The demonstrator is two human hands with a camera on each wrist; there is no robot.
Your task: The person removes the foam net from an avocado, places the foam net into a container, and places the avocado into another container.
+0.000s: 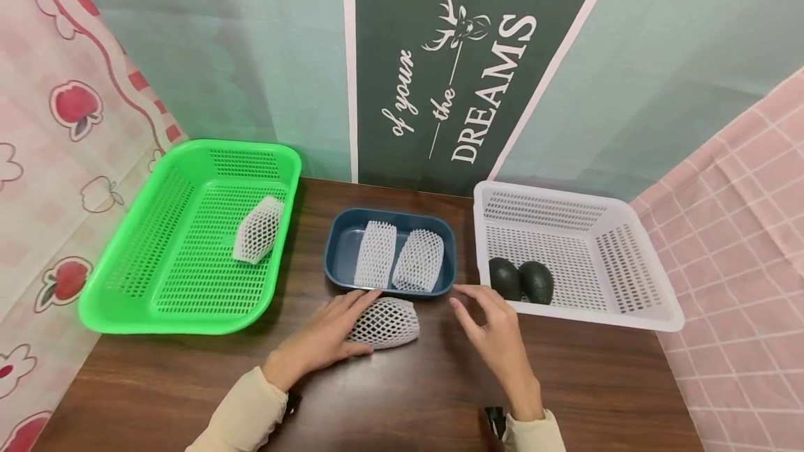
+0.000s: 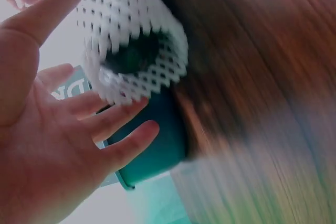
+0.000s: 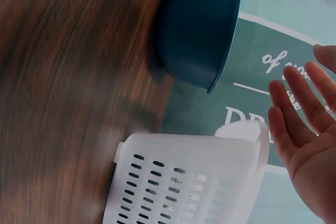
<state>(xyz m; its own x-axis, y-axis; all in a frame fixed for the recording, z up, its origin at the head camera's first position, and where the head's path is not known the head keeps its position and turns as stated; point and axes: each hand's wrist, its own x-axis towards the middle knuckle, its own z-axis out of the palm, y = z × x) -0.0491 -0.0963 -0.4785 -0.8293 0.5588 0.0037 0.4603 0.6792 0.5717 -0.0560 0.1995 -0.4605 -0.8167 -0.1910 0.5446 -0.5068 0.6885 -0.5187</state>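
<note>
A green basket point(image 1: 125, 284) is sitting at the left of the frame with one net sleeve point(image 1: 257, 229) in it, a blue tray point(image 1: 339, 257) at centre is holding two more, and a white basket point(image 1: 628, 298) at right is holding two avocados point(image 1: 521, 280). The netted avocado point(image 1: 386, 323) is lying on the table point(image 1: 597, 382) just below the tray; the left hand point(image 1: 320, 344) is resting on its left end, fingers straight, while the right hand point(image 1: 493, 333) is hovering just to its right, fingers relaxed and holding nothing
</note>
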